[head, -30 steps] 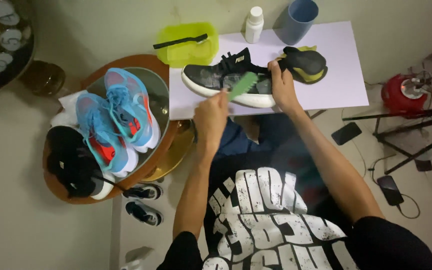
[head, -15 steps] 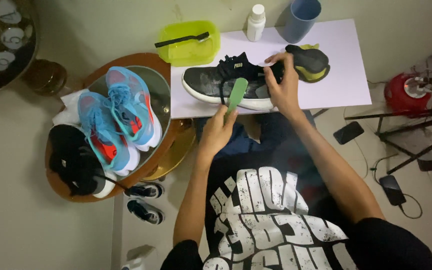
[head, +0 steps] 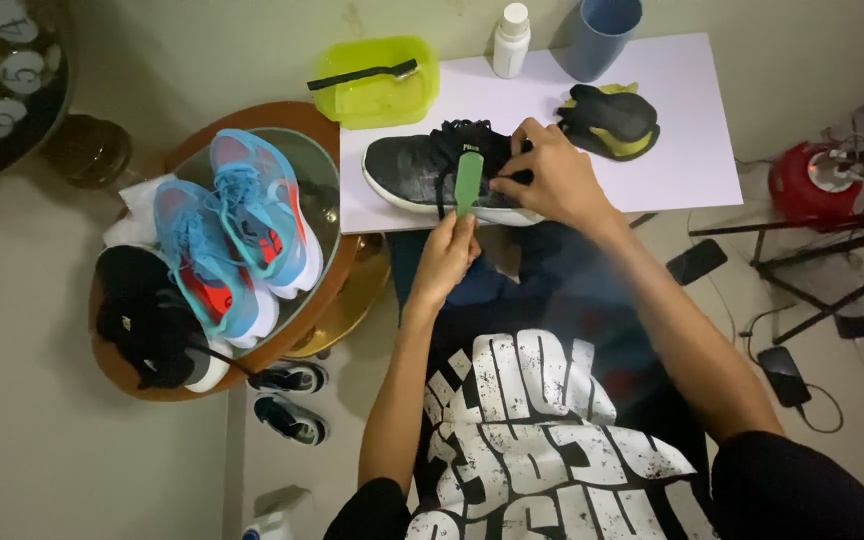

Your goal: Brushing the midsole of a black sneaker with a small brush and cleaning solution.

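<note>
Since a moment ago I have turned the green plastic brush (head: pixel 468 182) upright against the near side of the black mesh sneaker with the white sole (head: pixel 442 172), and my right hand (head: pixel 550 181) has slid from the heel up over the collar. My left hand (head: pixel 444 258) has its fingers closed around the lower end of the brush handle, just below the shoe's sole; my right hand's fingers are curled over the shoe's opening, gripping it and pinning it flat. The shoe lies on its side on a white sheet (head: pixel 692 150), toe pointing away from my right fingers toward the sheet's left edge, sole just inside the near edge. Beyond my right fingers there is open sheet up to a black-and-yellow insole piece (head: pixel 609 120). Past my knuckles stand a white bottle (head: pixel 510 40) and a blue cup (head: pixel 602 35); a lime-green tray with a black brush (head: pixel 376 80) sits at the sheet's far left corner. Left of my left hand, well apart, a round wooden stool (head: pixel 112 370) carries a pair of blue-and-orange running shoes (head: pixel 237 230).
</note>
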